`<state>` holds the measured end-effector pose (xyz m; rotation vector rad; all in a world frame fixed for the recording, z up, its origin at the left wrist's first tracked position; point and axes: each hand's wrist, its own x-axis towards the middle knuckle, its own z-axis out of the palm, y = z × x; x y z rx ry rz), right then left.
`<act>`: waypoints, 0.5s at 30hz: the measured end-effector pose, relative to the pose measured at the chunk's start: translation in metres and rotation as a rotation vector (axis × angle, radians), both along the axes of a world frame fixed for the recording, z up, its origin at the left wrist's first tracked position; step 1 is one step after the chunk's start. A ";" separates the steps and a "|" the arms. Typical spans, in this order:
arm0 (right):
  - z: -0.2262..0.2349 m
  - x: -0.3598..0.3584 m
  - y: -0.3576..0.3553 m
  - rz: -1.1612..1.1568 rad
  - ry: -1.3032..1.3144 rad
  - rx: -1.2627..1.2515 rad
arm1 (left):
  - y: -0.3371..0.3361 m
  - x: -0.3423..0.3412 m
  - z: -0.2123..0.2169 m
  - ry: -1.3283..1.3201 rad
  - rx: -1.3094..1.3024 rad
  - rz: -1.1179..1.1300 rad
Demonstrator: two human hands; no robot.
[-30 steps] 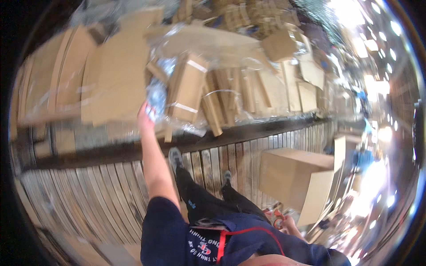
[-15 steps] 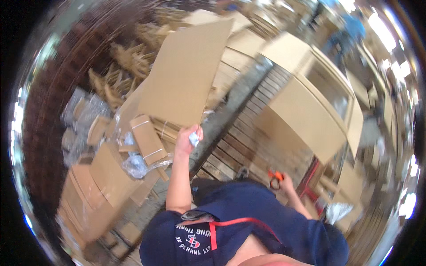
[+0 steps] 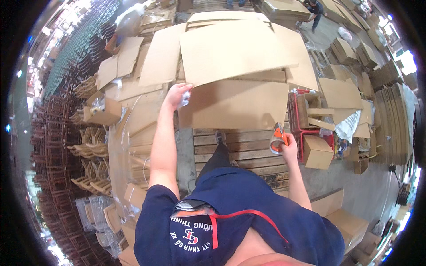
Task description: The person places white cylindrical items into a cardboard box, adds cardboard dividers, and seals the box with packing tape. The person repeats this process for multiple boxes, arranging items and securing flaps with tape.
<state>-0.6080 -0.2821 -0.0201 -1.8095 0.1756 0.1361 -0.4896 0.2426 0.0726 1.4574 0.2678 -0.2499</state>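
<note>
The left hand (image 3: 176,95) pinches the near-left corner of a big flat cardboard sheet (image 3: 235,104) lying over the wooden pallet (image 3: 242,148), light but floppy and best gripped at its edges, while the right hand (image 3: 289,148), well apart, clamps an orange tape dispenser (image 3: 278,138).

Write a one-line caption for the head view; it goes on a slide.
Left hand grips a large flat brown cardboard sheet; right hand holds an orange tape dispenser above wooden pallet slats.
</note>
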 end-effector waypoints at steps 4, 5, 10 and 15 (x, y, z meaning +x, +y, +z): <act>-0.011 0.014 -0.005 -0.152 0.077 0.026 | 0.038 0.062 -0.016 0.072 0.259 0.061; -0.010 0.019 -0.001 -0.219 0.055 0.019 | 0.058 0.069 -0.014 0.027 0.337 0.089; 0.018 0.081 -0.002 -0.708 -0.131 0.143 | 0.100 0.106 -0.027 0.153 0.647 0.085; 0.045 0.174 -0.026 -0.758 -0.317 0.031 | 0.096 0.159 -0.017 0.423 1.200 0.074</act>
